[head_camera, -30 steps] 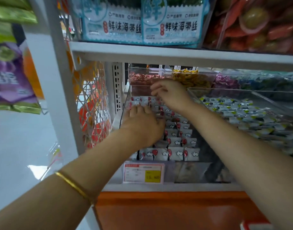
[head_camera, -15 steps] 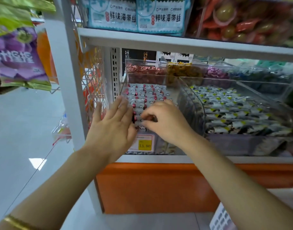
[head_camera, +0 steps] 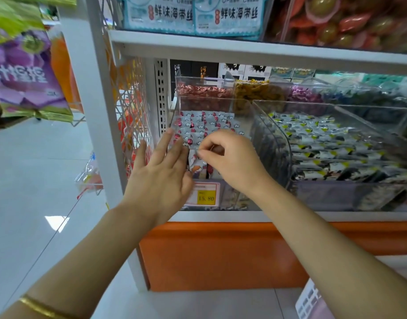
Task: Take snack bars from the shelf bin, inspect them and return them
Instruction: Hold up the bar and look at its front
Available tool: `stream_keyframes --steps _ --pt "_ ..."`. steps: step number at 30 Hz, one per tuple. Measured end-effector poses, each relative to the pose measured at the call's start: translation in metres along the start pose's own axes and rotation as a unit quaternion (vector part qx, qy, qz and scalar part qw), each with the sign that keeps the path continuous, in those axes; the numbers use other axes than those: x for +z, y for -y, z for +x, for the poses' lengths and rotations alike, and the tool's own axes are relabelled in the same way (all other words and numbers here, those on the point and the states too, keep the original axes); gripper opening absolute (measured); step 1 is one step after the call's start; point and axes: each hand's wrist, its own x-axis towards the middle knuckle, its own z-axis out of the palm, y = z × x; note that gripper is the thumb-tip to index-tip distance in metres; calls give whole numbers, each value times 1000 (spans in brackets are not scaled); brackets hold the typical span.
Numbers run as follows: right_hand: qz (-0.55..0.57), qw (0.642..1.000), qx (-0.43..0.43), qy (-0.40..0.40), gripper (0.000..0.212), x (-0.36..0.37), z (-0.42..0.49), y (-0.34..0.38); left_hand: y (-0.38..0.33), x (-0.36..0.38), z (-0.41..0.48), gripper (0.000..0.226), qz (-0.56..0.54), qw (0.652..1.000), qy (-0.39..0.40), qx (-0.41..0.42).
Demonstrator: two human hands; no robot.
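Left hand (head_camera: 161,178): is lying with fingers straight and spread, grip released, against the front of the clear plastic shelf bin (head_camera: 232,196).
Right hand (head_camera: 230,162): its grip is pinching the top edge of one white-wrapped snack bar with red print (head_camera: 195,165) between thumb and forefinger.
Held bar: is standing upright at the bin's front, between both hands (just above the yellow-and-white price tag (head_camera: 203,195)).
Remaining white-wrapped bars (head_camera: 207,125): are lying in rows inside the bin.
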Motion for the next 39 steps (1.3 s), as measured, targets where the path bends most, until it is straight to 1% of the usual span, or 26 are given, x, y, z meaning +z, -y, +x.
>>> stream_keyframes --steps 4,7,9,11,13,15,16,17,20,23,26,27,29,32,33,34,35,36,38,39 --pt "79 992 -1 -102 7 -10 -3 4 0 -1 0 84 -29 999 -14 -3" --pt "181 968 57 -166 10 -26 -7 1 -1 -7 -2 77 -103 992 -74 -7" --pt "294 930 111 -191 15 -37 -12 -2 -3 -13 -1 71 -175 975 -134 -14" --pt "412 876 154 -199 17 -44 -18 -4 -8 -20 -2 62 -239 955 -173 -13" --pt "491 828 188 -199 17 -48 -25 -6 -15 -25 -3 55 -324 933 -158 -18" --pt "529 799 210 -195 16 -49 -32 -9 -23 -27 -5 44 -436 893 -106 -31" --pt "533 795 216 -191 16 -50 -36 -10 -25 -27 -5 34 -490 867 -81 -40" --pt "527 800 221 -185 16 -51 -40 -12 -27 -27 -5 27 -538 839 -59 -57" --pt "495 824 229 -154 19 -55 -47 -16 -29 -24 -2 22 -659 744 5 -111" --pt "482 837 224 -131 14 -59 -50 -19 -31 -22 -2 20 -720 680 26 -139" --pt "452 858 212 -123 5 -58 -53 -22 -32 -22 -2 20 -781 604 37 -155" --pt "441 865 206 -123 7 -58 -54 -23 -32 -22 -2 21 -794 588 39 -153" --pt "427 874 200 -121 11 -56 -55 -24 -31 -22 -3 25 -810 566 41 -146" --pt "433 871 203 -113 18 -54 -54 -22 -29 -23 -2 30 -835 527 40 -153" --pt "442 866 207 -111 19 -54 -54 -21 -29 -23 -2 31 -837 522 37 -159" --pt "454 859 212 -108 18 -53 -54 -21 -28 -23 -2 31 -832 530 30 -163" --pt "465 852 218 -106 17 -53 -54 -21 -28 -22 -2 31 -817 552 19 -166" --pt "475 845 224 -103 17 -52 -54 -21 -28 -21 -3 31 -792 587 0 -168" --pt "489 834 235 -100 18 -51 -54 -21 -28 -20 -3 31 -721 671 -44 -166" --pt "494 830 239 -100 19 -50 -54 -21 -27 -21 -3 31 -692 702 -62 -160"
